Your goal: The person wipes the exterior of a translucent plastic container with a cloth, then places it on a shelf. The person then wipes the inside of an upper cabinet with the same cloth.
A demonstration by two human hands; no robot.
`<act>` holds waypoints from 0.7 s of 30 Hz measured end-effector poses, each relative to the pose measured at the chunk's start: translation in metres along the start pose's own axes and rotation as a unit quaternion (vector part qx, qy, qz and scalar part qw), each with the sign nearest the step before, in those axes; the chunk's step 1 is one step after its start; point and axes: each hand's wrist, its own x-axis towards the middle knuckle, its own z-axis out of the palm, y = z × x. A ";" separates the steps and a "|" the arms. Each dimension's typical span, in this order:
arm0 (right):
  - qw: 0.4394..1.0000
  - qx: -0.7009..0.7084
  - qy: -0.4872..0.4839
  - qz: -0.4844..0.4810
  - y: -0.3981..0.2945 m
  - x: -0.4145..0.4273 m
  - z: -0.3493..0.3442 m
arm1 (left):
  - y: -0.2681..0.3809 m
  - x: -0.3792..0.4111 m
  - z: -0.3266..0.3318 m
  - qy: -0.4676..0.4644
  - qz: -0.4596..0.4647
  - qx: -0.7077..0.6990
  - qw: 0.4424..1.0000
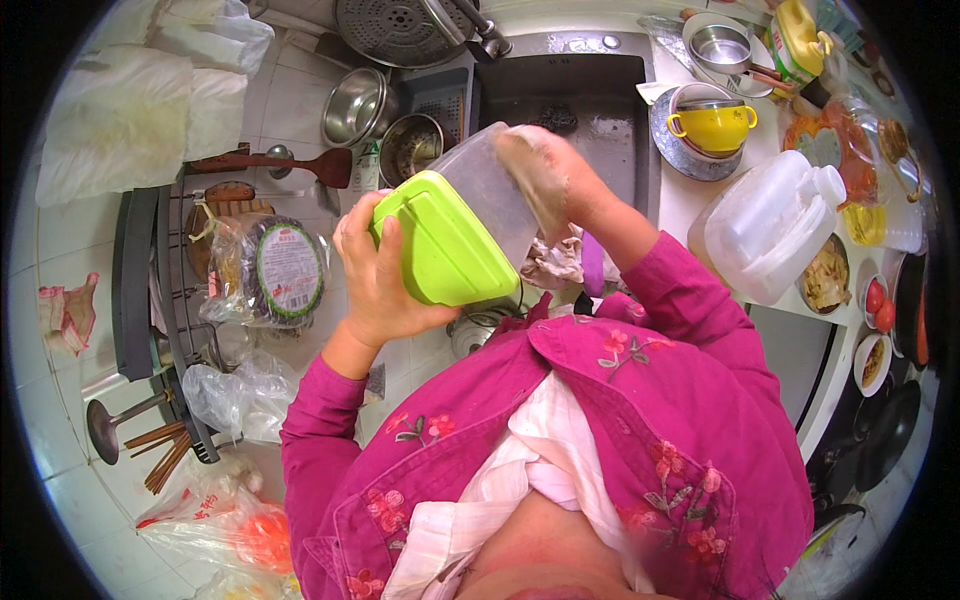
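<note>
A clear plastic storage container with a lime-green lid is held tilted in front of my chest, at the near side of the sink. My left hand grips it at the lid end, the thumb lying over the green plastic. My right hand presses a beige cloth against the container's far side. Part of the container's wall is hidden behind the cloth and fingers. Below it, a crumpled pale cloth lies at the sink's front edge.
The dark sink holds a scouring pad. On the right counter stand a yellow two-handled pot and a large translucent jug. To the left are steel bowls, a wooden spatula and a dish rack.
</note>
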 end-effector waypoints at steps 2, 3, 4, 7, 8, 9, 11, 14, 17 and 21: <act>0.998 0.020 -0.031 0.044 -0.010 -0.006 0.005 | -0.004 0.005 -0.004 -0.002 0.023 0.014 1.000; 0.996 -0.023 -0.054 0.061 -0.016 -0.007 0.003 | -0.004 0.005 -0.007 -0.012 0.031 0.015 0.999; 0.992 -0.066 -0.076 0.077 -0.022 -0.009 -0.002 | -0.002 0.005 -0.009 -0.022 0.039 0.015 0.999; 0.984 -0.080 -0.112 0.109 -0.021 -0.009 -0.005 | -0.002 0.011 -0.013 -0.031 0.061 0.007 0.998; 0.984 -0.065 -0.119 0.117 -0.019 -0.009 -0.006 | -0.003 0.012 -0.014 -0.030 0.068 0.003 0.997; 0.986 -0.020 -0.121 0.115 -0.017 -0.007 -0.008 | -0.003 0.012 -0.014 -0.029 0.065 0.005 0.997; 0.984 0.070 -0.127 0.109 -0.013 -0.004 -0.011 | -0.004 0.012 -0.013 -0.025 0.059 0.010 0.998; 0.976 0.134 -0.121 0.120 -0.016 -0.010 -0.007 | -0.001 0.004 -0.013 -0.024 0.051 0.012 0.998; 0.976 0.130 -0.107 0.137 0.001 -0.006 -0.018 | -0.004 0.006 -0.015 -0.066 0.068 0.028 0.995; 0.974 0.134 -0.140 0.118 -0.013 -0.014 -0.012 | -0.006 0.006 -0.014 -0.049 0.054 0.023 0.997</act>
